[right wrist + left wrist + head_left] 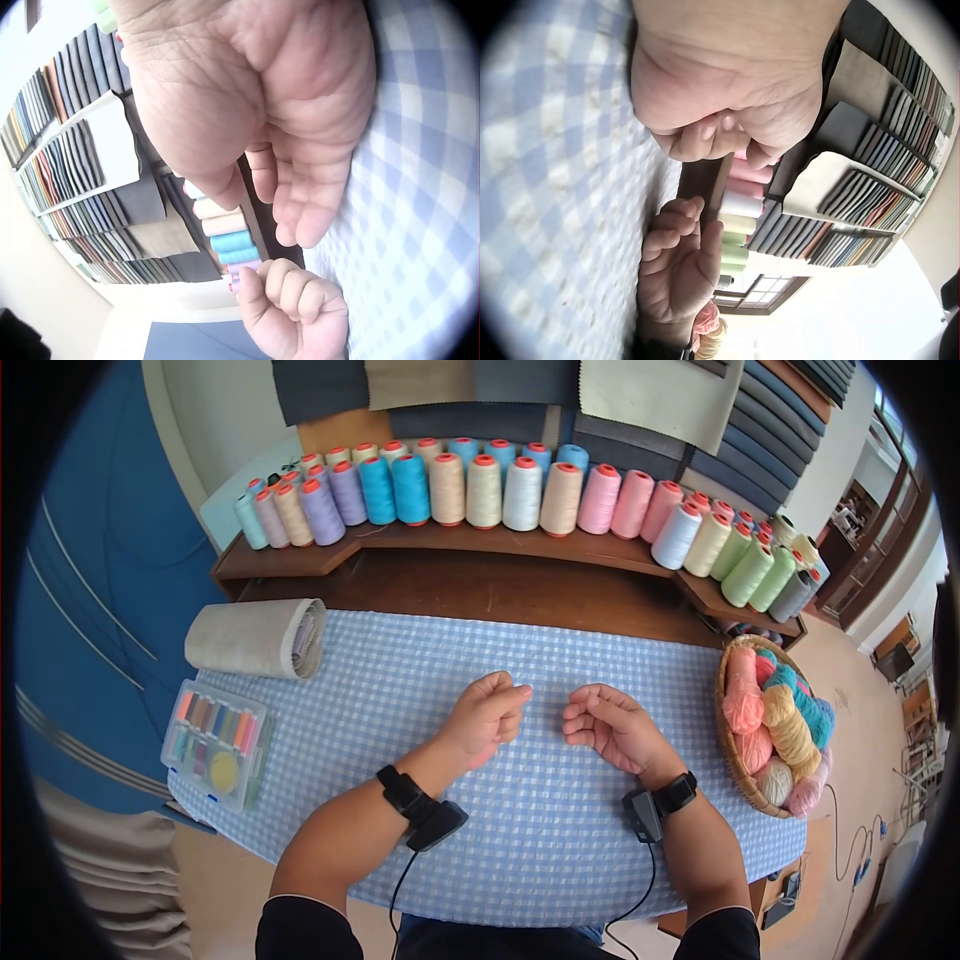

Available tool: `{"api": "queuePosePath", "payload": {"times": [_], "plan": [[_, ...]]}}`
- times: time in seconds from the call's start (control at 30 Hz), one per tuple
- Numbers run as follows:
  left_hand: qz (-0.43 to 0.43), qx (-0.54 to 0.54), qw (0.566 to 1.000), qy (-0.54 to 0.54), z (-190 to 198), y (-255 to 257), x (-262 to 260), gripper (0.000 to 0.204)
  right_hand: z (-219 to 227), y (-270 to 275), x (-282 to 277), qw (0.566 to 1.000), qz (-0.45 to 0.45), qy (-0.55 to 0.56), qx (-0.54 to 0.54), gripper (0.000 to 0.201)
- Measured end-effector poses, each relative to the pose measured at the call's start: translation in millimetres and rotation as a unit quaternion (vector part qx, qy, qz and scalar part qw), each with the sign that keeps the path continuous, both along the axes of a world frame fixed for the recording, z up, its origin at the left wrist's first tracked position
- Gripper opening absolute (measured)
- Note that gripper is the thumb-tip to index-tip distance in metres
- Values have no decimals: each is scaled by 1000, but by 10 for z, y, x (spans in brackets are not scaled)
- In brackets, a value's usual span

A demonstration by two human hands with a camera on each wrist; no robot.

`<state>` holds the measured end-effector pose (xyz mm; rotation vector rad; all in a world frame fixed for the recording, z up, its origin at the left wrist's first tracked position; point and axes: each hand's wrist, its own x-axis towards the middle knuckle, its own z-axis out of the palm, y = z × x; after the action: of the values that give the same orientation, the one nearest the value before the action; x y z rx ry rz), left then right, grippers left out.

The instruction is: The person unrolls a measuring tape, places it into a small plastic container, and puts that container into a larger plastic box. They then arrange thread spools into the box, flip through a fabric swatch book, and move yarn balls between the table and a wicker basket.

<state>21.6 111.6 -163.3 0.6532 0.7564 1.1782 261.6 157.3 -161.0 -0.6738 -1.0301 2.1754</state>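
In the head view my left hand is over the middle of the blue checked cloth, fingers curled into a fist around nothing visible. My right hand is a short gap to its right, its fingers loosely bent and holding nothing. The left wrist view shows the left hand with its fingertips folded toward the palm, and the right hand beyond it. From the right wrist, the right hand shows a bare palm with half-extended fingers, and the left fist lies beyond.
A basket of yarn sits at the cloth's right edge. At the left are a rolled grey fabric bundle and a clear box of small spools. Thread cones line the raised wooden shelf behind, below hanging fabric swatches.
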Motion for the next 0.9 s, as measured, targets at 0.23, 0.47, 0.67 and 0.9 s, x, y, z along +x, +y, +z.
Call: {"api": "queuePosePath", "payload": {"times": [0.23, 0.47, 0.67, 0.9], "plan": [[-11, -8, 999, -31, -39, 26, -9, 28, 9, -16, 14, 1000, -1, 2, -5, 21], [21, -42, 995, -90, -20, 33, 2, 12, -1, -3, 7, 1000, 0, 9, 0, 21], [181, -82, 978, -61, 314, -2, -291, 14, 8, 0, 2, 1000, 1, 8, 10, 19], [556, 118, 769, 294, 477, -200, -2067, 46, -7, -5, -1, 1000, -2, 1, 14, 19]]}}
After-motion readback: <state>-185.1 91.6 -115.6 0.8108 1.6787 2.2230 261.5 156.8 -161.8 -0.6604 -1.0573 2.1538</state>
